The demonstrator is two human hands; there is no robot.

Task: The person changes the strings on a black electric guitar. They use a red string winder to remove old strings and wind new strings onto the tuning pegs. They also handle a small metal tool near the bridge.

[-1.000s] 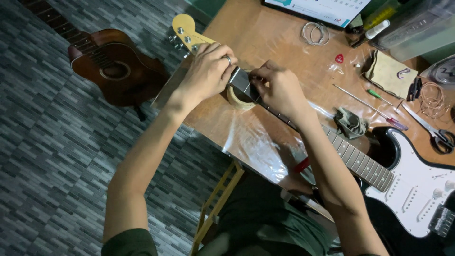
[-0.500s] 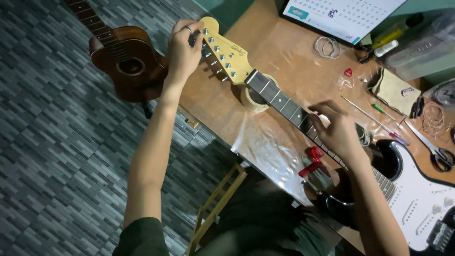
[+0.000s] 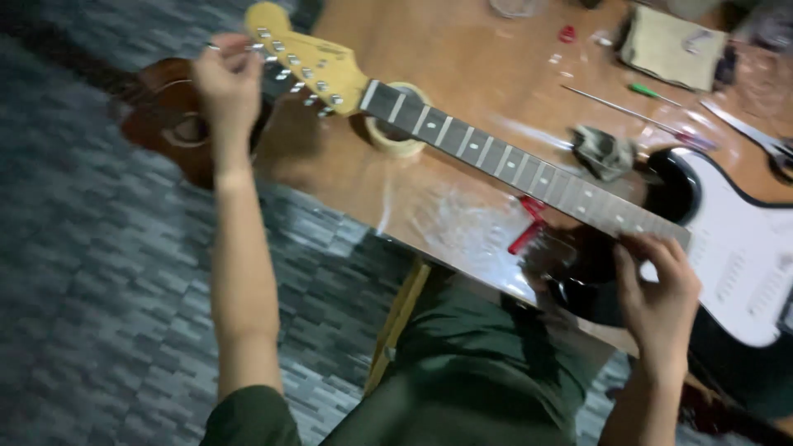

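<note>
1. Left hand (image 3: 225, 78) was raised at the headstock (image 3: 310, 62) of the electric guitar (image 3: 529, 177), fingers curled loosely about the tuning pegs (image 3: 277, 59) on the edge nearest it. Blur hid whether they pinched a peg or only touched.
2. Right hand (image 3: 658, 293) lay at the body end of the neck (image 3: 496, 161), fingers bent and part open, tips at the near edge of the fretboard. A firm grip could not be told.
3. Guitar lay flat on the brown table (image 3: 462, 58); long axis ran from headstock at upper left, overhanging the table edge, to the white and black body (image 3: 735, 248) at right.
4. A roll of tape (image 3: 395, 136) sat under the neck just behind the headstock.
5. A red clip (image 3: 526, 227) lay near the neck's near side.
6. A brown acoustic guitar (image 3: 169, 124) rested on the floor behind the left hand.
</note>
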